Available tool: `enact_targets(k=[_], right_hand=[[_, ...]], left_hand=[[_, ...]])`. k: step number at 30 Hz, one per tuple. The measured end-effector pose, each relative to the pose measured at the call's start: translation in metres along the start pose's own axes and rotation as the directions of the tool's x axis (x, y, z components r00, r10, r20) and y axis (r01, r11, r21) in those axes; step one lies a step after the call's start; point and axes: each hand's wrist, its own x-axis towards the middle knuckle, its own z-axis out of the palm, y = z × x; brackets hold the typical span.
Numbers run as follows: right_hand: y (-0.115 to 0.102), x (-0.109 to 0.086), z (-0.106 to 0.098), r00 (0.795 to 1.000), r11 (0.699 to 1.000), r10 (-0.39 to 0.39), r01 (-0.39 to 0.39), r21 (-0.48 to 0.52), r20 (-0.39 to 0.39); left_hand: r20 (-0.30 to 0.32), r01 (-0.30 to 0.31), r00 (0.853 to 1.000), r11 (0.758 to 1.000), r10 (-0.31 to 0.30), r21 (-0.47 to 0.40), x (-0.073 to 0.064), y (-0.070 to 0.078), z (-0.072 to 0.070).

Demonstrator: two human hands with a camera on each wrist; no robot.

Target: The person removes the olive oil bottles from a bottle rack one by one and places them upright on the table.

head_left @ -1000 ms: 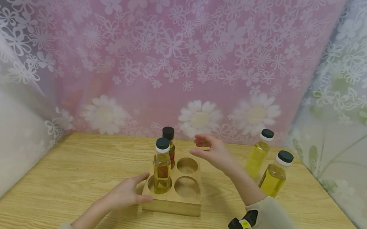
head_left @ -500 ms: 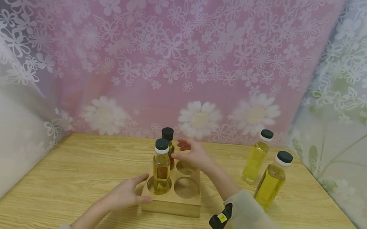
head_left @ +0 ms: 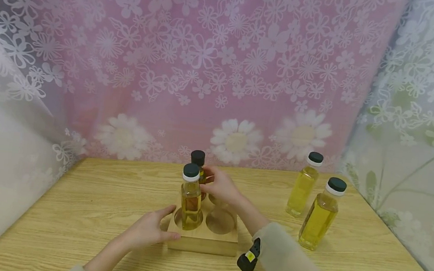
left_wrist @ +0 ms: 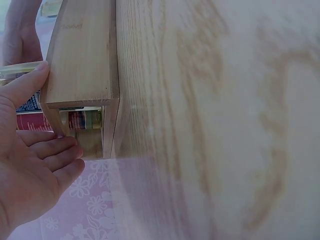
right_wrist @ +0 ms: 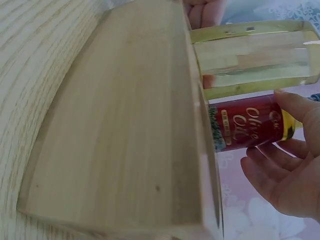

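Note:
A wooden bottle rack (head_left: 203, 245) with round holes sits on the table. My left hand (head_left: 151, 230) grips its near left corner, thumb at the front and fingers along the side. A clear bottle of yellow oil (head_left: 191, 194) with a dark green and white cap stands upright in the front left hole. Behind it, in the back left hole, stands a dark olive oil bottle (head_left: 198, 158), partly hidden. My right hand (head_left: 221, 186) holds this one from the right. In the right wrist view, its thumb and fingers are about the red label (right_wrist: 247, 122) and gold neck band.
Two more yellow oil bottles stand upright at the right, one farther back (head_left: 302, 191) and one nearer (head_left: 319, 219). The front right hole (head_left: 220, 222) holds no bottle. A pink flowered curtain (head_left: 222, 87) hangs behind the wooden table (head_left: 116, 186).
My right hand has moved left over the rack to the dark olive oil bottle and closed round it. My left hand and the bottles have stayed in place.

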Motion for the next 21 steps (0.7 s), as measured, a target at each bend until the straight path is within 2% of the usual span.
enact_targets(k=[5, 11, 16, 21], right_hand=[[0.000, 0.002, 0.006, 0.999, 0.999, 0.032, -0.032, -0.003, -0.026], [0.003, 0.002, 0.008, 0.998, 0.999, 0.006, -0.008, -0.038, -0.056], [-0.002, -0.001, 0.001, 0.995, 0.999, 0.007, -0.011, -0.043, -0.097], [-0.011, 0.000, -0.014, 0.989, 1.000, -0.007, 0.007, -0.004, -0.150]], left_hand=[[0.012, -0.004, 1.000, 1.000, 0.004, 0.008, -0.001, -0.001, 0.000], [0.011, -0.001, 1.000, 1.000, 0.001, -0.002, 0.000, 0.000, 0.000], [-0.014, -0.005, 1.000, 1.000, 0.005, 0.004, 0.000, -0.001, 0.000], [0.002, 0.001, 1.000, 1.000, -0.001, 0.011, -0.001, -0.002, -0.001]])
